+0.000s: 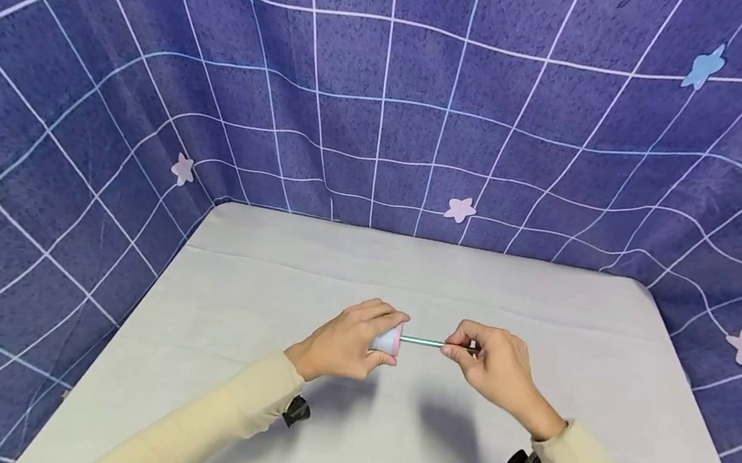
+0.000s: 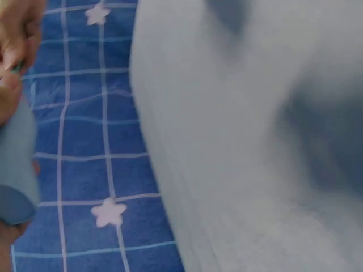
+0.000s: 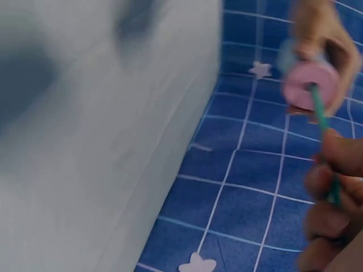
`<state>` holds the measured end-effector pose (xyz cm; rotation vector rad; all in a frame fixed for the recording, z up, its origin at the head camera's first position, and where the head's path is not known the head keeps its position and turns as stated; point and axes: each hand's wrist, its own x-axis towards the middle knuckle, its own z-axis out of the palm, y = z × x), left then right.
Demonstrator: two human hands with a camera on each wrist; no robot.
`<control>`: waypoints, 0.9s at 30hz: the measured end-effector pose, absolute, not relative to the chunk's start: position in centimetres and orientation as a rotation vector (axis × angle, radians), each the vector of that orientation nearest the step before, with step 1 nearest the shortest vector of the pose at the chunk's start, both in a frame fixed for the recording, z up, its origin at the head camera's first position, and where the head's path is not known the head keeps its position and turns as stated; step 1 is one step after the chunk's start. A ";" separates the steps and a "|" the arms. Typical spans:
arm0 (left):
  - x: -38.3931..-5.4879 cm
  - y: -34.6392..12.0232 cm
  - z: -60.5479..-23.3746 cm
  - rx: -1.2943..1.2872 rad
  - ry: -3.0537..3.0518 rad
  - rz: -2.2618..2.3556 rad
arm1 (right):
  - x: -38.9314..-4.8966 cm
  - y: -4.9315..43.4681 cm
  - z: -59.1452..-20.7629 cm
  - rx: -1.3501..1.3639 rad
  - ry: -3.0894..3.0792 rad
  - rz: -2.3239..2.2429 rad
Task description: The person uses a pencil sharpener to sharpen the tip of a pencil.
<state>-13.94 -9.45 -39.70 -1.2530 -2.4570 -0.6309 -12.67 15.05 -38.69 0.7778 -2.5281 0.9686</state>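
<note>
My left hand grips a small pencil sharpener with a light blue body and a pink end, held sideways above the table. A green pencil runs level from the pink end toward the right. Its far part is pinched between the thumb and fingers of my right hand. In the right wrist view the pencil meets a dark hole in the middle of the round pink face; its tip is hidden. The left wrist view shows the rounded blue body at the left edge, partly cut off.
Below both hands spreads a table under a pale cloth, with the arms' shadows on it. A purple-blue curtain with grid lines and stars stands behind and along the sides. Each sleeve carries a small black device near the wrist.
</note>
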 end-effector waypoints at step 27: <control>-14.1 -10.4 -40.2 -1.240 -2.421 -0.364 | -13.1 14.8 -40.6 0.792 -2.702 1.242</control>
